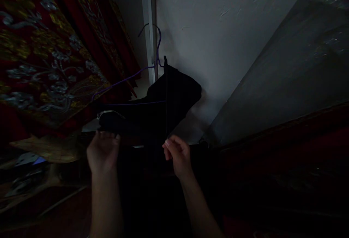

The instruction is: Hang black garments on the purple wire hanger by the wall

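Note:
A black garment hangs on a purple wire hanger, its kind hard to make out in the dim light. One side of the cloth is draped over the hanger's right shoulder; at the left the hanger's wire shows bare. My right hand pinches the garment's edge below the hanger, thumb against the curled fingers. At the lower left of the cloth, my left hand has its fingers bent around the fabric, their tips partly hidden. Beside it, a pale strip shows on the cloth's edge.
A red cloth with gold and silver embroidery hangs at the left. Behind the hanger are a narrow pale vertical strip and a grey wall. A wooden piece juts out at lower left. Shiny sheeting covers the right side.

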Motion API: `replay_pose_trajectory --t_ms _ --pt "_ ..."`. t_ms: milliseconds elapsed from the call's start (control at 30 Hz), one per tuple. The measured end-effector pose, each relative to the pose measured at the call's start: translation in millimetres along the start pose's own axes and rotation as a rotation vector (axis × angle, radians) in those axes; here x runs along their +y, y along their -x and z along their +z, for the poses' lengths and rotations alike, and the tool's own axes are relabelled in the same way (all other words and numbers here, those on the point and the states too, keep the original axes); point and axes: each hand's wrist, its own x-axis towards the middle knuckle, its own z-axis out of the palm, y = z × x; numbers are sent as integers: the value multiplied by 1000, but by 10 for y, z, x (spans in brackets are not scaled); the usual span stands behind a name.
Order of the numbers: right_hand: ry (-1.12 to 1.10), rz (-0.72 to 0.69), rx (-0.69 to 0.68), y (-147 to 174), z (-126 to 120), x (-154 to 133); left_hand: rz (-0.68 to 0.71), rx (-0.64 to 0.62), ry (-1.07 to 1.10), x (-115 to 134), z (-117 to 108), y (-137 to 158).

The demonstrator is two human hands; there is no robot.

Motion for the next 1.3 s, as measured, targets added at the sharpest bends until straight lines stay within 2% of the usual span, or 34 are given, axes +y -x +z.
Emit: replay_pose_trajectory --t_ms 100,167,233,333,400,467,533,600,667,700,767,833,900,967,1033,1100,1167,1300 --pt "-49 21 116 91 -99 133 -123 3 50 -292 -161 195" --pt "31 56 119 81 -212 164 -182 -78 36 -385 -134 297" --pt "156 78 123 35 -322 142 -167 -191 1 -416 -45 409" --pt "324 10 109 -12 -387 62 -74 -358 -78 -468 85 633" --pt "329 -34 -14 15 -327 17 -61 -444 -171 -543 121 798" --pt "248 -16 -178 81 -207 -14 -29 -498 -331 -621 120 940" --pt "194 22 -257 150 -78 -41 88 -560 -528 -658 108 1036" --pt "219 51 -235 186 13 -86 250 -631 -678 -636 98 1078" --pt "268 117 -193 180 46 -176 381 -661 -738 -572 79 1064" --pt "290 164 -178 162 44 -242 414 -663 -753 -536 58 1038" --pt "329 259 -189 93 18 -412 381 -698 -815 -476 -20 954" --pt "367 295 -254 -32 -23 -608 277 -814 -944 -440 -140 841" --pt "410 199 -307 -233 -65 -785 206 -953 -1110 -412 -275 709" --pt "459 -59 -281 -514 -98 -900 196 -1024 -1261 -364 -389 571" --pt "484 -352 -211 -850 -109 -916 214 -995 -1378 -280 -456 444" --pt "466 -489 -148 -1196 -93 -819 258 -939 -1426 -175 -466 349" --pt "472 -495 -116 -1506 -61 -634 313 -907 -1412 -80 -427 296" --pt "591 -352 -138 -1888 -72 -264 433 -824 -1299 15 -314 258"
